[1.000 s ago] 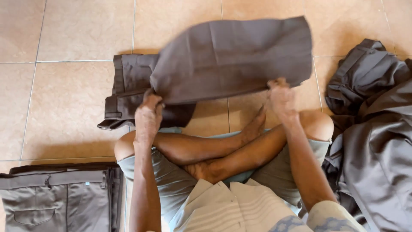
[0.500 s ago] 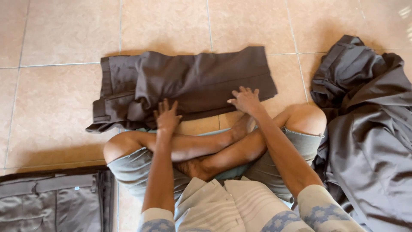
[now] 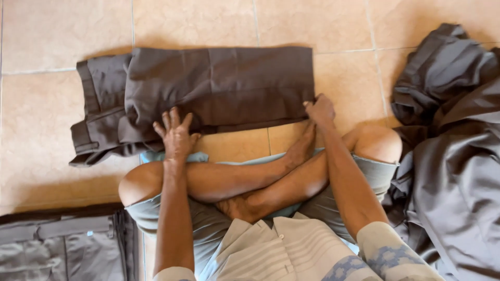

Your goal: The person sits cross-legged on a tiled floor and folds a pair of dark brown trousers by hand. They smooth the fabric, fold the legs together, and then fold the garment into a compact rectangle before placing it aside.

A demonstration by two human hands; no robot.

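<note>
Dark grey trousers [image 3: 219, 88] lie folded on the tiled floor in front of my crossed legs, the waistband to the left. My left hand [image 3: 175, 136] rests flat on the near edge of the fold, fingers spread. My right hand [image 3: 319, 110] pinches the near right corner of the folded cloth.
A heap of dark grey garments [image 3: 453, 151] lies on the floor at the right, touching my right knee. A stack of folded grey clothes [image 3: 57, 244] sits at the lower left. Beige tiles [image 3: 47, 36] surround the trousers.
Both hands held the trouser legs up in the air, then brought them down over the waist part. The cloth now lies flat and the hands sit at its near edge.
</note>
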